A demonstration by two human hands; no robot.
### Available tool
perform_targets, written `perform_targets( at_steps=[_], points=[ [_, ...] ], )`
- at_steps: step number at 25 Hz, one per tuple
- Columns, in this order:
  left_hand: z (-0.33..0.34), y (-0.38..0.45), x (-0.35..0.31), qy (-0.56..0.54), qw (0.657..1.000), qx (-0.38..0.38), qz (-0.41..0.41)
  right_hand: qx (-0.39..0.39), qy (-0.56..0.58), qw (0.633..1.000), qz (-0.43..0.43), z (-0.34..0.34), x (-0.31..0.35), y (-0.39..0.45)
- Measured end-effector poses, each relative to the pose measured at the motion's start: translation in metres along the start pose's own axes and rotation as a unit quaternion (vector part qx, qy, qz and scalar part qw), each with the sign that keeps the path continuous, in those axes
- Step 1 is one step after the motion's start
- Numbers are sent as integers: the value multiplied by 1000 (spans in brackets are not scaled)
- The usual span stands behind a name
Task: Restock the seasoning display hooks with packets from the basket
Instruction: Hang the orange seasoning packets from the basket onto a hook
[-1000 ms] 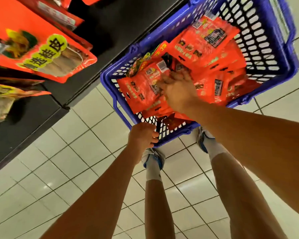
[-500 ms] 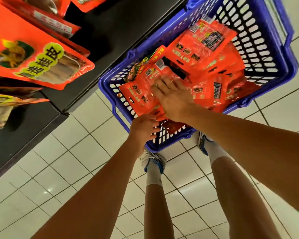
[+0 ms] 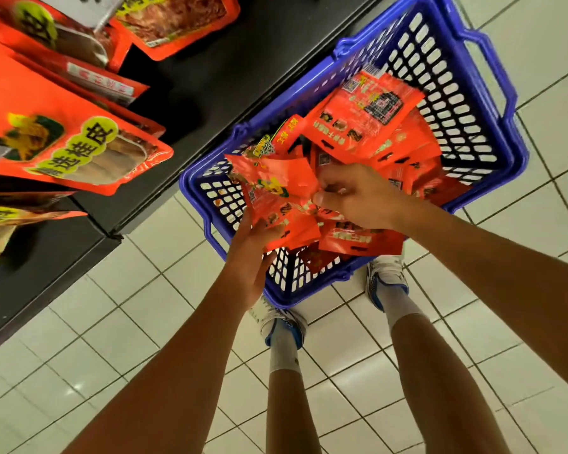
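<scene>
Over basket [image 3: 492, 93], both hands' grip hides packet bunch [image 3: 277, 194].

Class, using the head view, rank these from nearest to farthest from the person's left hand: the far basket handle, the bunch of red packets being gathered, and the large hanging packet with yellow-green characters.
1. The bunch of red packets, touching the left hand, just above it.
2. The large hanging packet, off to the left on the display.
3. The far basket handle, upper right, across the basket.
</scene>
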State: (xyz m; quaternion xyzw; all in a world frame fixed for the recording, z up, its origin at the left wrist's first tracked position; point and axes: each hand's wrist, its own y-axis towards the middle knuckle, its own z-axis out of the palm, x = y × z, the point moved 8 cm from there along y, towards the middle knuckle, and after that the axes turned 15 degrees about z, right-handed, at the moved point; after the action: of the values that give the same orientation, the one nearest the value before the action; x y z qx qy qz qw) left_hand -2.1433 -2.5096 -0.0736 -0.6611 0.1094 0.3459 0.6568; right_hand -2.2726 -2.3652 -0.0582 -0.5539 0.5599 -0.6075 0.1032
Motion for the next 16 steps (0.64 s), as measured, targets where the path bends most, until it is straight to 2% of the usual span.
perform_targets(
  at_steps=[2,4,7,10,11,12,13,14,16],
  points=[
    [10,8,-7,-21,999,38,24,91,36,994,37,-2,-6,-5],
    [17,13,-13,-28,998,39,43,132,46,989,42,-9,-8,-9],
    [25,16,-18,-25,998,35,50,145,91,984,57,-22,-13,-10],
    [25,16,-11,-28,998,33,45,124,138,976,118,-35,-33,2],
    [23,16,-8,-33,998,20,45,72,102,984,125,-44,-42,12],
    [19,15,-4,-32,999,2,43,-10,3,993,117,-59,-49,26],
    [14,13,1,-29,999,-12,39,-93,-130,981,107,-74,-54,40],
    [10,12,7,-27,999,-21,31,-142,-255,950,107,-83,-58,52],
    [2,11,18,-26,999,-22,11,-133,-403,899,106,-85,-68,75]
  ],
)
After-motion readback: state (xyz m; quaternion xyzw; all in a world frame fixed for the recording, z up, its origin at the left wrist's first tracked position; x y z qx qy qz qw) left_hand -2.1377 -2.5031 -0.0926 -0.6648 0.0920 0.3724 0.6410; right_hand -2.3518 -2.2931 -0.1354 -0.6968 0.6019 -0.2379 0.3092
